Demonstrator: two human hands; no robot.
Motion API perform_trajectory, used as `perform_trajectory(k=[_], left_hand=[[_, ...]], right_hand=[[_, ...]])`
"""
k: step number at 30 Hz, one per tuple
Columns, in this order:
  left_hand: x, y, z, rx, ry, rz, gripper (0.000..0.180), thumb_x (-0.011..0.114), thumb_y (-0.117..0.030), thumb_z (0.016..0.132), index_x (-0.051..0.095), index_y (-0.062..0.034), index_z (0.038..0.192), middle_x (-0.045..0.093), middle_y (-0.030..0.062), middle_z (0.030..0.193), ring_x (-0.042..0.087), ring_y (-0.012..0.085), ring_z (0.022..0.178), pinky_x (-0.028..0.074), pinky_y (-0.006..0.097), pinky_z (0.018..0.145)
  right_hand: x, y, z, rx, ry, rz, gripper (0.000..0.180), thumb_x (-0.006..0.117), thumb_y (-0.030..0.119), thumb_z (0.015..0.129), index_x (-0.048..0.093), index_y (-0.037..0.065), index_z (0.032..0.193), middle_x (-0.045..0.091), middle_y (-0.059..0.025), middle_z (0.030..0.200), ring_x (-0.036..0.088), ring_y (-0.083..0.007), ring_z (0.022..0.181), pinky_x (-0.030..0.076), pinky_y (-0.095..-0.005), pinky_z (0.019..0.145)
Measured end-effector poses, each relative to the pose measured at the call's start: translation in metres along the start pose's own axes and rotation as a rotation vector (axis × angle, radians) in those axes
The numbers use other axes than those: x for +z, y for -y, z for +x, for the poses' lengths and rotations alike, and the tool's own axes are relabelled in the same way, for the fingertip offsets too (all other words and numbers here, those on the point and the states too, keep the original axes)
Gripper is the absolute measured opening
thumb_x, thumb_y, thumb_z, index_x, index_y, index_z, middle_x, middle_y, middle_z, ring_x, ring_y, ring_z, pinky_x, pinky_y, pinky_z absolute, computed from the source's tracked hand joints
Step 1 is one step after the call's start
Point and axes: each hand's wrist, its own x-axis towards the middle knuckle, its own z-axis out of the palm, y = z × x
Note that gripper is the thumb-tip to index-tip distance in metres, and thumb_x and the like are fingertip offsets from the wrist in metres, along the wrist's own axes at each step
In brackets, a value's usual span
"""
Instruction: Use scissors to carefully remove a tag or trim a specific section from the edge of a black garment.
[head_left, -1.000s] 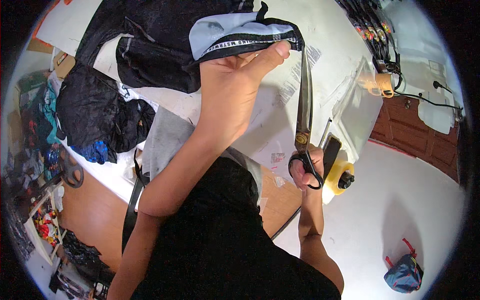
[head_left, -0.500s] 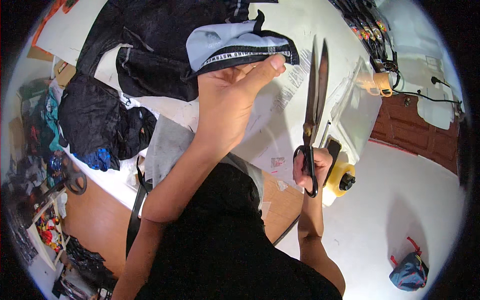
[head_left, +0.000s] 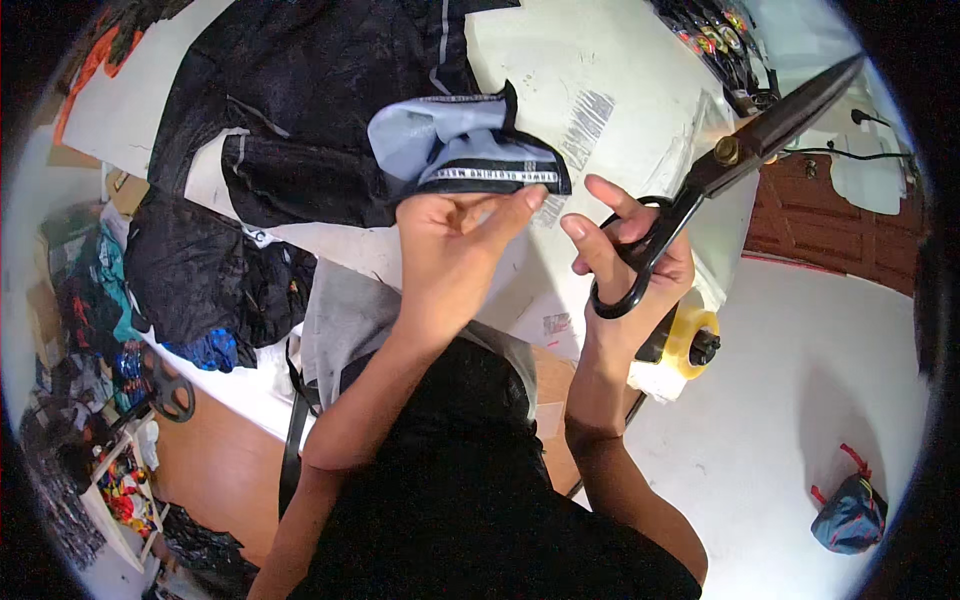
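My left hand pinches the edge of a black garment between thumb and fingers. The edge is turned up so that its light grey-blue lining and a black band with white print show. On my right hand hang large scissors with black handles, a finger or fingers through the loops. Their blades look closed and point up and away to the right. The thumb and forefinger of that hand are free and stretched toward the garment's edge, not touching it. The finger grip inside the handles is partly hidden.
The garment lies over a white table. A tape dispenser with yellow tape sits at the right edge, near clear plastic sheets. More dark cloth is heaped on the left. A small dark pouch lies lower right.
The scissors have swung from upright to slanting up right. My right hand has opened its thumb and forefinger and moved up toward the garment. My left hand holds the edge slightly lower.
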Motion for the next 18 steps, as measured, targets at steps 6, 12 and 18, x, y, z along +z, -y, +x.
perform_trajectory(k=[6, 12, 18], left_hand=[[0.000, 0.015, -0.005, 0.023, 0.032, 0.090, 0.011, 0.065, 0.000, 0.079, 0.066, 0.0047, 0.089, 0.066, 0.0038, 0.085, 0.057, 0.0068, 0.075, 0.045, 0.021, 0.069], [0.001, 0.022, -0.008, 0.019, 0.045, 0.100, 0.012, 0.066, 0.001, 0.078, 0.066, 0.0037, 0.089, 0.066, 0.0038, 0.085, 0.057, 0.0064, 0.076, 0.045, 0.021, 0.071], [-0.001, 0.018, -0.007, -0.012, 0.014, 0.075, 0.009, 0.066, -0.001, 0.078, 0.065, 0.0012, 0.087, 0.066, 0.0041, 0.082, 0.058, 0.0071, 0.073, 0.045, 0.021, 0.069]], right_hand=[[0.001, -0.018, -0.002, 0.011, -0.006, -0.023, 0.026, 0.071, -0.004, 0.072, 0.046, 0.004, 0.068, 0.066, -0.0174, 0.083, 0.048, -0.0030, 0.046, 0.037, -0.0161, 0.040], [-0.005, -0.020, 0.001, 0.010, -0.076, 0.052, 0.026, 0.070, -0.003, 0.073, 0.045, 0.005, 0.070, 0.066, -0.0148, 0.077, 0.047, -0.0043, 0.043, 0.036, -0.0168, 0.038], [-0.025, -0.017, 0.002, 0.093, -0.056, 0.206, 0.028, 0.069, -0.006, 0.070, 0.043, 0.006, 0.070, 0.064, -0.0153, 0.071, 0.047, -0.0068, 0.040, 0.034, -0.0182, 0.035]])
